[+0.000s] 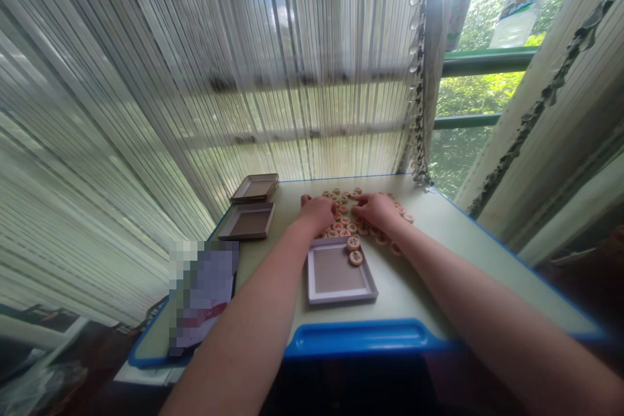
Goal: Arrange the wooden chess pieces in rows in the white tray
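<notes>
Round wooden Chinese chess pieces [344,221] with red and dark characters lie in a loose cluster on the table. My left hand [318,213] is at the cluster's left side, its fingers curled in; whatever they hold is hidden. At the right side, my right hand [379,210] reaches in among the pieces with thumb and forefinger apart, fingertips close to the discs. Nearer to me is a shallow box tray [316,299] with a pale rim. Two dark-lettered pieces [355,258] sit in its far right corner, one in front of the other.
At the left are another shallow box tray [270,221] and, behind it, a small stack of trays [264,195]. A tablet-like device [229,279], partly blurred out, lies at the left edge. The table has a blue rim [361,338]. A string curtain [312,45] hangs beyond.
</notes>
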Motion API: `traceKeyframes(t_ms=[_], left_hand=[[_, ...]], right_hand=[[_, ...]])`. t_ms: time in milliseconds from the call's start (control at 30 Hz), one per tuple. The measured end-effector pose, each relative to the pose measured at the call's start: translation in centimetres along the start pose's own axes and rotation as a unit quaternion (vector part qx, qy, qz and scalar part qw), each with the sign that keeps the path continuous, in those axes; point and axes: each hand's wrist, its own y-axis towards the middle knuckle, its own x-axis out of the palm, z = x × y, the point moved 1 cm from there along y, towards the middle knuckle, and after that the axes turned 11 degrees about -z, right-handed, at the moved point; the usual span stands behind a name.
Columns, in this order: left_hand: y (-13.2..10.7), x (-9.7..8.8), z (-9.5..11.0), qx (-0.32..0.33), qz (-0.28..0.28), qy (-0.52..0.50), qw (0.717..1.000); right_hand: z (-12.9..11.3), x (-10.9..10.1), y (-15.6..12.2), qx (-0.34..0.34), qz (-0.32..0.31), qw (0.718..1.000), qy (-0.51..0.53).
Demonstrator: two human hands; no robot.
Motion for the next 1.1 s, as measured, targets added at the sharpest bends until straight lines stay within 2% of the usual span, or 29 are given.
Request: traceKeyframes(t_ms=[100,167,267,333,433,500,600,667,767,900,1000,1100], left_hand=[[0.1,0.3,-0.3,0.008,0.032,0.001,0.999],[0.1,0.4,-0.4,0.006,0.027,0.002,1.0],[0.2,0.4,-0.3,0.0,-0.003,-0.002,1.0],[0.3,0.4,-0.1,-0.005,-0.015,-0.02,1.0],[0.5,0.5,0.1,-0.007,0.002,-0.056,0.998],[0.6,0.6,0.1,-0.031,0.023,-0.065,0.997],[0.6,0.8,-0.3,-0.129,0.032,-0.079,0.988],[0.7,1.0,-0.6,-0.17,0.023,-0.099,0.98],[1.2,1.5,-1.2,-0.126,0.019,-0.141,0.982],[1.8,2.0,-1.6,-0.055,0.048,-0.197,0.978],[1.6,1.9,-1.4,-0.055,0.06,-0.212,0.974],[1.2,1.7,-1.2,-0.082,0.055,-0.208,0.973]], right_hand=[[0.4,-0.6,-0.2,-0.011,0.01,1.0,0.025],[1.1,-1.3,-0.3,-0.007,0.021,0.999,0.027],[2.6,-2.1,-0.1,0.03,0.028,0.997,-0.064],[3.5,-2.4,0.1,0.069,0.007,0.991,-0.116],[4.3,-2.5,0.3,0.111,-0.037,0.991,-0.063],[4.4,-2.6,0.2,0.114,-0.043,0.992,-0.013],[3.9,-2.8,-0.2,0.102,-0.041,0.994,0.004],[3.5,-2.8,-0.4,0.091,-0.047,0.995,0.013],[3.0,-2.6,-0.7,0.065,-0.043,0.997,0.029],[2.4,-1.9,-0.7,0.016,-0.031,0.999,0.026],[2.4,-1.6,-0.5,-0.015,-0.033,0.999,0.009],[2.9,-1.6,-0.3,-0.029,0.01,0.999,-0.02]])
